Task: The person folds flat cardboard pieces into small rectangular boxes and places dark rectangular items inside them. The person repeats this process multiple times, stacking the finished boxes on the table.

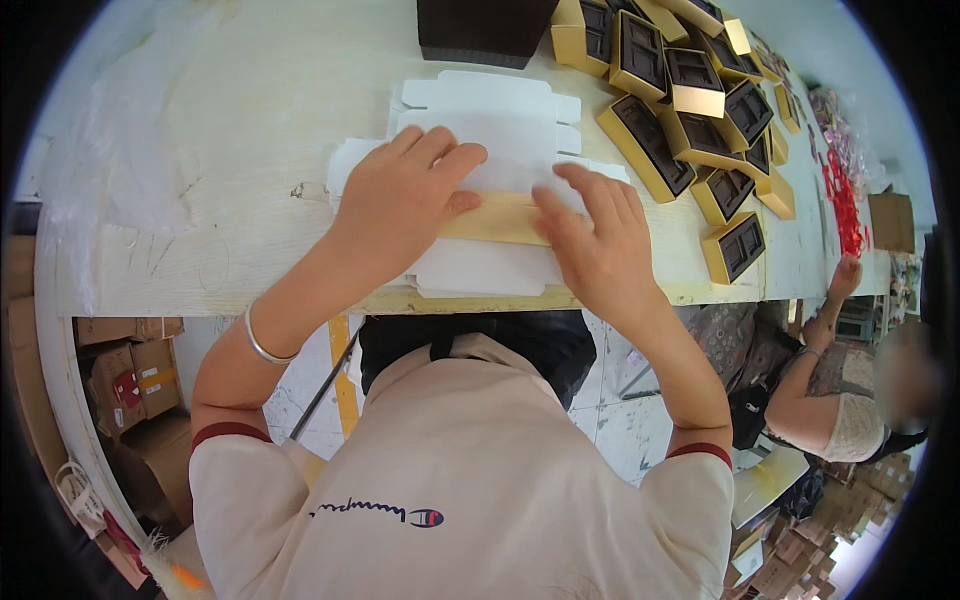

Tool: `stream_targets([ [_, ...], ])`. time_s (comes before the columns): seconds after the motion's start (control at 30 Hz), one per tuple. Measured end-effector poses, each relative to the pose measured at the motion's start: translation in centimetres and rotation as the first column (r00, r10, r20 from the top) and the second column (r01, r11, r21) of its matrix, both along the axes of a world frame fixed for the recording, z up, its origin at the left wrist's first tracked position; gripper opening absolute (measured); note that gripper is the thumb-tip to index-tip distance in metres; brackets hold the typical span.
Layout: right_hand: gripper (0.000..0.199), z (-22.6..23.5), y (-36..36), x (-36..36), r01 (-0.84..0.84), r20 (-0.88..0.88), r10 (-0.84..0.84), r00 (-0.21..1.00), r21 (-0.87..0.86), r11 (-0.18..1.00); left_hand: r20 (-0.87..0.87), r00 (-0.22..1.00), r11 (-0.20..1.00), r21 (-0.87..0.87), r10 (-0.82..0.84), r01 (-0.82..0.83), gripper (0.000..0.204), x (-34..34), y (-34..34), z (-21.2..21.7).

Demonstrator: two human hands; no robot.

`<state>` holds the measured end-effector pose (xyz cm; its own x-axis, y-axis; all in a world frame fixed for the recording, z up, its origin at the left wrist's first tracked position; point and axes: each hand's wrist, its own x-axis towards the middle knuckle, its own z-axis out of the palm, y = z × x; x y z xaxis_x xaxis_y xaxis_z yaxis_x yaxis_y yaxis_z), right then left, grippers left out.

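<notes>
In front of me on the table lies a stack of flat white cardboard box blanks (490, 108) with tabs on their edges. Across it runs a narrow gold card piece (500, 219). My left hand (405, 195) holds this piece near its left end, thumb on it and fingers bent. The palm hides the end itself. At the other end is my right hand (605, 230), with fingers apart and slightly blurred. One of its fingertips is at the gold piece; whether it presses on it I cannot tell.
Gold boxes with black inserts (640, 55) are piled at the far right. A dark box (485, 30) stands beyond the blanks. Clear plastic film (110, 180) lies at the left. Cartons (140, 380) fill a shelf below. Another person's arm (815, 345) reaches near red ribbons (845, 205).
</notes>
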<state>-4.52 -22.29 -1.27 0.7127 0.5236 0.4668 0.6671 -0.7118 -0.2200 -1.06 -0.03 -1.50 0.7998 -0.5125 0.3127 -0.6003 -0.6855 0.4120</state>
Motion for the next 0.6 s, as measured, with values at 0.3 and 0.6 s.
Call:
stream_targets([
  [0.3,0.028,0.3,-0.3,0.3,-0.161,0.073,0.200,0.977,-0.364,0.917,0.066,0.970,0.972,-0.023,-0.233,0.235,0.016,0.2,1.1,0.1],
  [0.6,0.010,1.4,0.5,4.1,-0.129,-0.338,0.101,0.936,-0.059,0.990,-0.271,0.962,0.997,0.060,-0.038,0.057,0.014,2.0,-0.2,0.7],
])
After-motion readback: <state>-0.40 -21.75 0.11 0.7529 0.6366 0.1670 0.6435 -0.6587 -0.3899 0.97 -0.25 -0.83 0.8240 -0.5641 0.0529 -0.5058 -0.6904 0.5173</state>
